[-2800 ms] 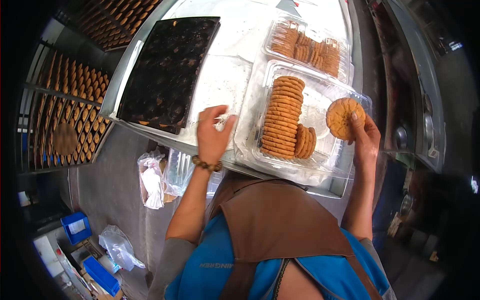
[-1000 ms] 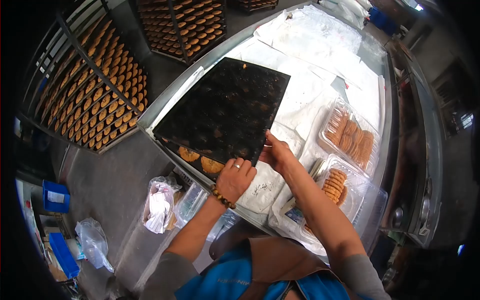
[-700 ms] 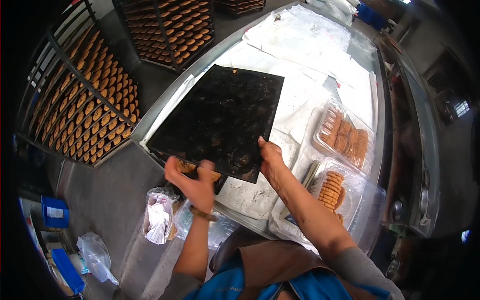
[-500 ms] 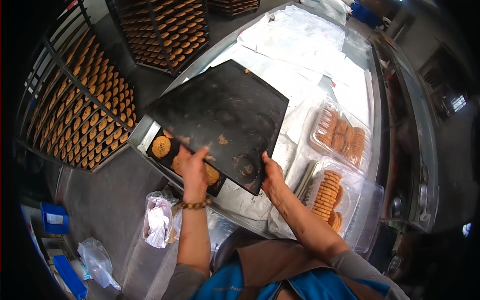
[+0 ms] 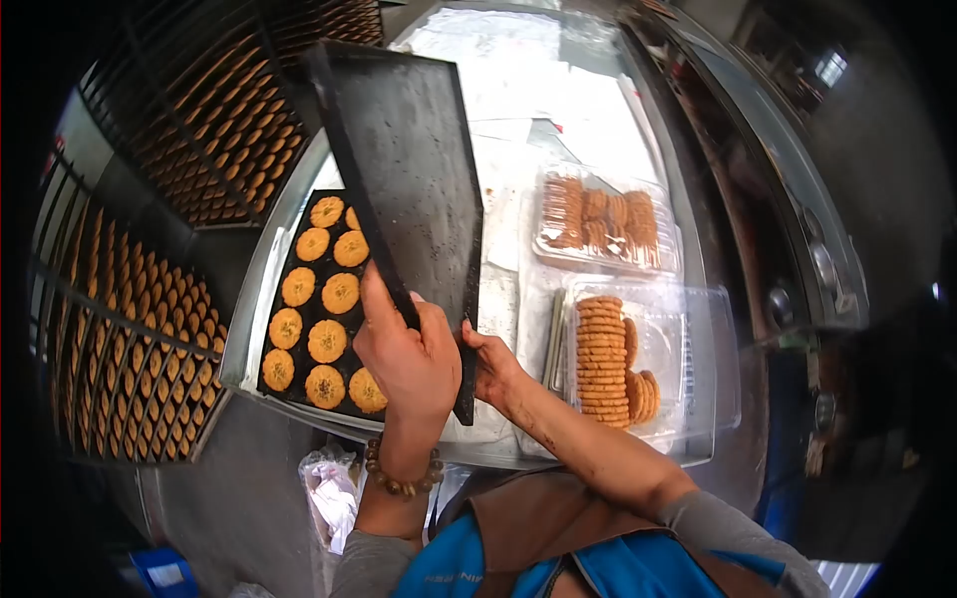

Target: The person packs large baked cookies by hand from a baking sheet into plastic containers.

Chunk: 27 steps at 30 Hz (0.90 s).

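Observation:
A dark, empty baking tray (image 5: pixel 419 169) is tilted up steeply over the table. My left hand (image 5: pixel 407 349), with a beaded bracelet at the wrist, grips its near left edge. At its near right corner, my right hand (image 5: pixel 490 367) holds the edge with the thumb up. Under and left of the raised tray lies a second black tray (image 5: pixel 306 324) with rows of round cookies (image 5: pixel 327 341); the raised tray and my left hand hide part of it. To the right, an open clear plastic box (image 5: pixel 698 364) holds stacked cookies (image 5: pixel 602 361).
Another clear box (image 5: pixel 658 261) of cookies sits behind the open one. White paper (image 5: pixel 518 100) covers the metal table. Racks full of cookies (image 5: pixel 140 359) stand at the left. Below the table's front edge are a bag with white paper (image 5: pixel 331 493) and a blue bin (image 5: pixel 164 573).
The empty tray has swung from nearly flat to steeply tilted, uncovering many more cookies on the tray beneath. Both hands still hold it. The camera view has turned right.

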Each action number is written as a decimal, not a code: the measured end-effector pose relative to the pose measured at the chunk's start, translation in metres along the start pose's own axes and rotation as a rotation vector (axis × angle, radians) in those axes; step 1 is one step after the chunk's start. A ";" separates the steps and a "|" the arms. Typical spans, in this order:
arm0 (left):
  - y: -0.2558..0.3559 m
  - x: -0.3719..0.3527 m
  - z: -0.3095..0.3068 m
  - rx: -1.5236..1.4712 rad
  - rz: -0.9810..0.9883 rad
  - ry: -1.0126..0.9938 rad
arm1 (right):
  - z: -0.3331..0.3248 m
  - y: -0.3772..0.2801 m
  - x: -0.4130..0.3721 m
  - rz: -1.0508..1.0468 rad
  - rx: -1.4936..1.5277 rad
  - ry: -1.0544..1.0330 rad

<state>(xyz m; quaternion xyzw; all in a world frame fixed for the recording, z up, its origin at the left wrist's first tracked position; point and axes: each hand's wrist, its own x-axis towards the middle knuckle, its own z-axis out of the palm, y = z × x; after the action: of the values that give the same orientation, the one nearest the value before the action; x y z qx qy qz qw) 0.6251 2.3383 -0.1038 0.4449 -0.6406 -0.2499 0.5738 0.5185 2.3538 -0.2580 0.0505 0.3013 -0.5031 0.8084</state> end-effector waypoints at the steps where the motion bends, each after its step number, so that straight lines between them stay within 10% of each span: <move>1: 0.005 -0.001 0.004 -0.007 0.005 -0.022 | 0.006 -0.005 -0.009 -0.001 -0.027 -0.030; 3: 0.021 -0.001 0.009 0.093 0.267 0.145 | 0.018 -0.016 -0.025 -0.037 -0.027 -0.004; 12: 0.129 -0.011 0.043 -0.517 0.119 0.195 | 0.047 -0.124 -0.164 -0.616 -0.133 -0.114; 20: 0.145 -0.060 0.156 -0.920 0.060 -0.352 | -0.051 -0.194 -0.356 -1.358 -0.283 0.701; 24: 0.154 -0.094 0.204 -0.622 0.276 -0.657 | -0.142 -0.201 -0.471 -1.431 -0.205 0.908; 27: 0.118 -0.124 0.212 -0.336 0.058 -0.728 | -0.241 -0.200 -0.559 -1.466 0.001 0.889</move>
<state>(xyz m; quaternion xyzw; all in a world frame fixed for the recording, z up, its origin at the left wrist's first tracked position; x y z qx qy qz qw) 0.3817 2.4603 -0.1154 0.2090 -0.7646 -0.4759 0.3811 0.0699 2.7863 -0.1087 0.0360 0.5465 -0.8322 0.0860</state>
